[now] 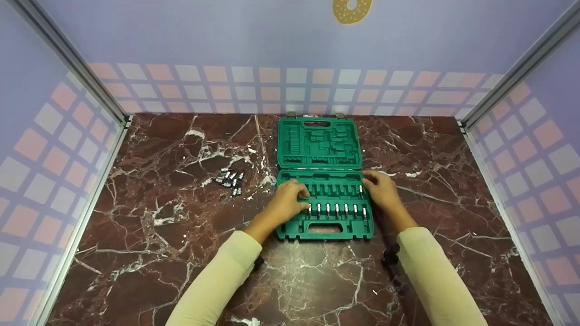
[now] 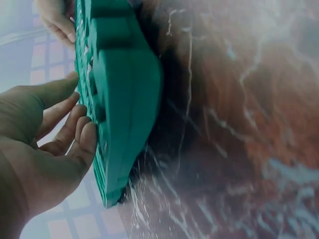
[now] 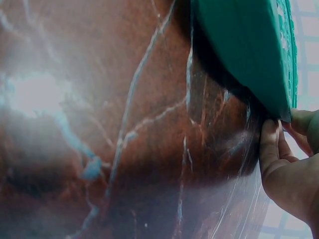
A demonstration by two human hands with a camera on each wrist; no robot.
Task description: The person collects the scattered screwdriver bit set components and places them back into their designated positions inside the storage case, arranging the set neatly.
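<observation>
A green plastic socket case [image 1: 324, 175] lies open on the table, lid folded back. Several silver socket bits [image 1: 337, 209] stand along its lower row of slots; a single socket bit [image 1: 360, 190] sits at the right end of the upper row. My left hand [image 1: 290, 199] is over the case's left part, its thumb at the leftmost lower bit. Loosely bent fingers [image 2: 88, 139] show in the left wrist view, with no bit visible between them. My right hand [image 1: 383, 190] holds the case's right edge; in the right wrist view, thumb and fingers [image 3: 269, 142] meet at its corner.
A loose pile of small metal socket bits [image 1: 231, 181] lies on the table left of the case. The marbled dark red table [image 1: 181, 253] has walls on its left, right and far sides. Two latches [image 1: 339, 115] stick out from the lid's far edge.
</observation>
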